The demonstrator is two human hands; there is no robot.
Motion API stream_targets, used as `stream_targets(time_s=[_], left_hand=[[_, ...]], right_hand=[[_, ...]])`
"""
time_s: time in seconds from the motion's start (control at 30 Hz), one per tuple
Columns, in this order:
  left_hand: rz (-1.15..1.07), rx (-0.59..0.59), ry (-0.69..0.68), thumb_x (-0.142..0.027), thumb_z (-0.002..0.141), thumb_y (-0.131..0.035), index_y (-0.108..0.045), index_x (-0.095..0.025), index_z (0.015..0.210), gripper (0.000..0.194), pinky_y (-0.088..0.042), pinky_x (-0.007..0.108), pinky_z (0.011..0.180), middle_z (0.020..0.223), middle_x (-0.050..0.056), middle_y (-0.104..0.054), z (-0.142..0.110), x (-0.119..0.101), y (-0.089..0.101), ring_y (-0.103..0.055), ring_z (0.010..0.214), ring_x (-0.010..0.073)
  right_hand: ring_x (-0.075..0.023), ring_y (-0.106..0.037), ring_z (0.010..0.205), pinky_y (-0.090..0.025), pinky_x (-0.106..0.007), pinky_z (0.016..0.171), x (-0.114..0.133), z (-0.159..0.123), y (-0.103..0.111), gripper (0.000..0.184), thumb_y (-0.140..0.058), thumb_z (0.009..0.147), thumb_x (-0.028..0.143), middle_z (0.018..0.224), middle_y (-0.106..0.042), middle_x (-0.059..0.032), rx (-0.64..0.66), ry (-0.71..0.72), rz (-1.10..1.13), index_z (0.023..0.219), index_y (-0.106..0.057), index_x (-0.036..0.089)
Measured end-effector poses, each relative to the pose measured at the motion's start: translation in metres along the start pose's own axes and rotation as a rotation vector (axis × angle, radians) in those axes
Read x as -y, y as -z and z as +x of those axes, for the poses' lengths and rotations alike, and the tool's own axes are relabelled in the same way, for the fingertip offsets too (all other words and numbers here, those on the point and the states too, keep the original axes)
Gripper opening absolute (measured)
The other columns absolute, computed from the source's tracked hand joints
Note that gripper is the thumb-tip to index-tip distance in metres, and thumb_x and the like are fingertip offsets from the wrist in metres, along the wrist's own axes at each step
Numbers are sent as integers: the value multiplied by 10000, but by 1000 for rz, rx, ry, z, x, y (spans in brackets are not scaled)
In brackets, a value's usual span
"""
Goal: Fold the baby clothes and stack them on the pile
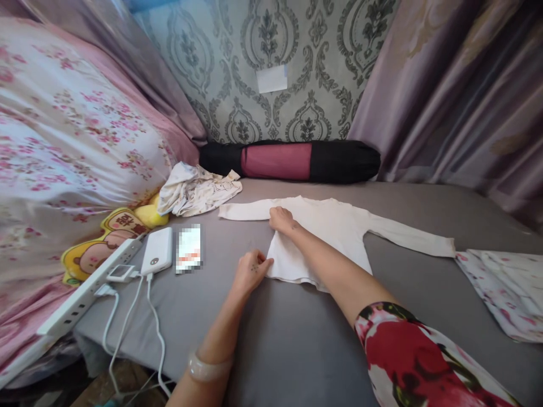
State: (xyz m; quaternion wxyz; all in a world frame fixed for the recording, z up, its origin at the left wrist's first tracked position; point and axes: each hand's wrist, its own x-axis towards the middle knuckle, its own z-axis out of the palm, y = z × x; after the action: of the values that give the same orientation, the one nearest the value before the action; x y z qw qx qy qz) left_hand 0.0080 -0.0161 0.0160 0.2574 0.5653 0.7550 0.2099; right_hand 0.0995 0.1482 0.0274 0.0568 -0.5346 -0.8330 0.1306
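Observation:
A white long-sleeved shirt [335, 232] lies spread flat on the grey bed sheet [263, 339], its sleeves stretched out to both sides. My left hand [252, 270] is closed at the shirt's lower left corner, thumb and fingers pinching the hem. Reaching across the shirt, my right hand [281, 217] grips the cloth at the left armpit, where the sleeve meets the body. Its fingers are closed and point down, so the fingertips are partly hidden. My right forearm covers part of the shirt's front and hem.
Left are a crumpled patterned cloth [195, 189], a white power bank [156, 250], a blurred card [188, 249], a power strip [89, 288] with cables and a yellow plush toy [97, 251]. Folded floral fabric [504, 288] lies right. A black and maroon roll bag [288, 161] lies along the wall.

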Motion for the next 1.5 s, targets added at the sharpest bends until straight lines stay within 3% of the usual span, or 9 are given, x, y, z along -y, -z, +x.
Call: stream_targets(time_s=[0.27,0.47,0.63,0.8,0.93,1.1,1.27,1.4,1.5], left_hand=[[36,5,-64,-277,784,-579,-560,-187,621,187,-318,256,615,633,-3,-572,3,2,-2,-537,664,155],[13,-29,-18,-188,772,-523,-492,-200,667,110,-301,241,588,642,-20,-540,2,0,0,-503,648,141],[-32,8,-85,-183,790,-526,-504,-218,908,125,-333,241,621,625,-51,-539,1,7,1,-520,643,147],[-53,36,-88,-244,799,-546,-502,-224,950,158,-352,246,622,615,-57,-561,0,12,5,-540,632,151],[-85,17,-93,-309,768,-573,-515,-214,867,149,-364,243,613,625,-48,-570,-1,13,7,-543,622,144],[-166,25,-43,-382,715,-585,-509,-204,833,226,-334,230,533,579,-50,-541,3,19,4,-494,538,130],[-186,20,-52,-448,699,-602,-516,-200,840,297,-327,225,506,594,-40,-553,5,24,2,-488,525,127],[-160,9,-64,-489,697,-607,-525,-202,840,331,-336,235,508,609,-28,-571,0,20,6,-497,534,134],[-148,36,-48,-540,705,-604,-535,-197,881,391,-335,239,498,580,-31,-562,-4,15,11,-502,515,138]], right_hand=[[-224,-688,934,-502,-249,739,-14,17,-8,249,-566,795,208,998,-736,-83,8,-290,321,976,-737,199],[-194,-684,893,-477,-211,721,-17,21,-23,200,-614,750,189,960,-743,-43,-115,-413,532,900,-743,217],[-208,-635,1015,-460,-259,842,-3,1,-30,295,-456,870,130,1073,-704,-89,-188,-303,361,1022,-701,192],[-241,-507,1187,-378,-327,1012,9,-31,-46,490,-419,820,17,1285,-574,-158,-241,-56,165,1290,-531,102],[-265,-340,1362,-257,-386,1130,19,-56,-55,620,-458,841,93,1470,-406,-181,-174,58,170,1446,-333,54],[-281,-215,1446,-176,-483,1175,23,-102,-46,610,-435,885,160,1532,-327,-183,-43,94,324,1468,-296,45],[-223,-502,1278,-392,-394,1075,-24,-166,-12,498,-472,890,229,1394,-535,-120,87,302,578,1385,-476,179],[-230,-583,1133,-445,-395,1001,-96,-215,18,447,-541,832,214,1267,-601,-118,-128,189,449,1278,-564,175],[-252,-569,1120,-443,-407,985,-142,-254,30,484,-604,818,295,1244,-578,-115,-116,74,273,1288,-545,194]])
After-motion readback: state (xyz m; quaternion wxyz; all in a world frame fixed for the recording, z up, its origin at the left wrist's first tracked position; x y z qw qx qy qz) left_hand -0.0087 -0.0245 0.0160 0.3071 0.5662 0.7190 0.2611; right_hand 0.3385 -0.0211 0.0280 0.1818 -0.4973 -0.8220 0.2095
